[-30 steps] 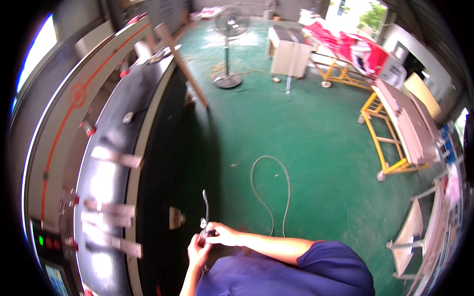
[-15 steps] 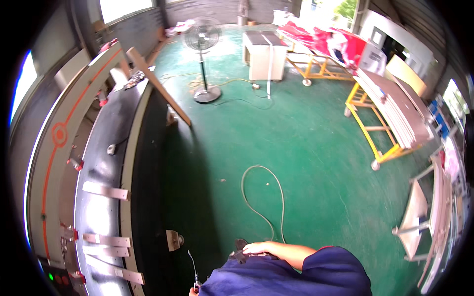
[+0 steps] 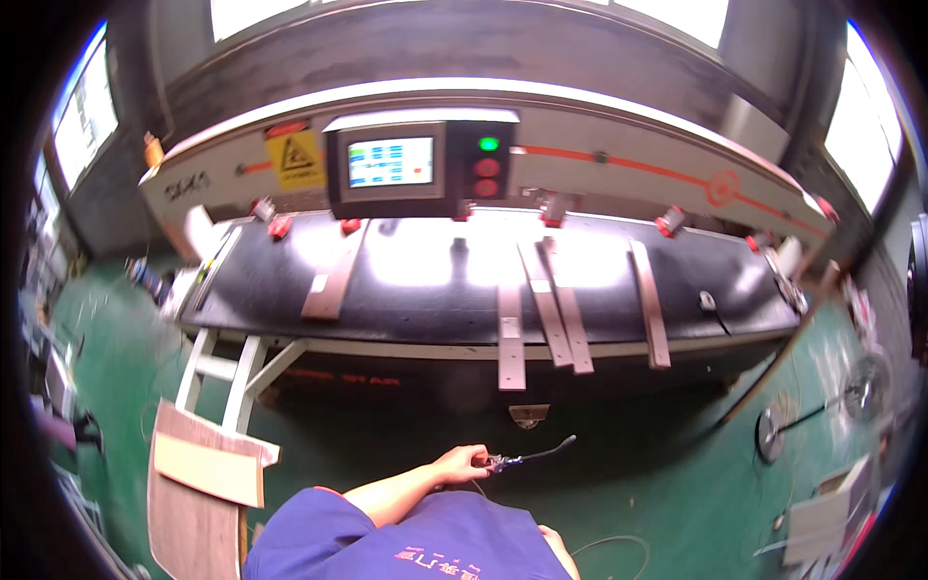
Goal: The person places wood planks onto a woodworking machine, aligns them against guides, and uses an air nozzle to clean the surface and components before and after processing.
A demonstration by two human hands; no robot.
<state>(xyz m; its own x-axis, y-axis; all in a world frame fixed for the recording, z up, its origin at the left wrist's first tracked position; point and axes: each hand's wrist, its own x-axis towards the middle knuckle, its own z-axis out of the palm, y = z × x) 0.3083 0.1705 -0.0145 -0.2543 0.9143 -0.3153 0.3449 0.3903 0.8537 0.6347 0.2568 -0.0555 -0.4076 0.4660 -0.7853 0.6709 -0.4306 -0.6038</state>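
My left hand (image 3: 462, 465) is wrapped round an air blow gun (image 3: 501, 464), whose long thin nozzle with a dark tip reaches out to the right. It is held in front of my body, short of the long machine. Of my right arm (image 3: 558, 551) only a sliver shows at the lower edge; the hand itself is hidden. Beyond the blow gun runs the machine's black tabletop (image 3: 425, 314), with several narrow brown strips (image 3: 510, 338) lying across it, some jutting over its near edge. A control panel with a lit screen (image 3: 391, 162) hangs above.
Red-tipped clamps (image 3: 669, 222) line the beam behind the strips. A brown panel with a lighter board (image 3: 208, 469) stands at the lower left beside a white frame. To the right are a leaning plank (image 3: 778, 348), a standing fan (image 3: 770, 433) and a hose (image 3: 619, 541) on the green floor.
My view has swung left, from the open workshop floor to face the machine. The left hand with the blow gun now shows fully; the right hand, seen earlier at my front, has gone out of sight.
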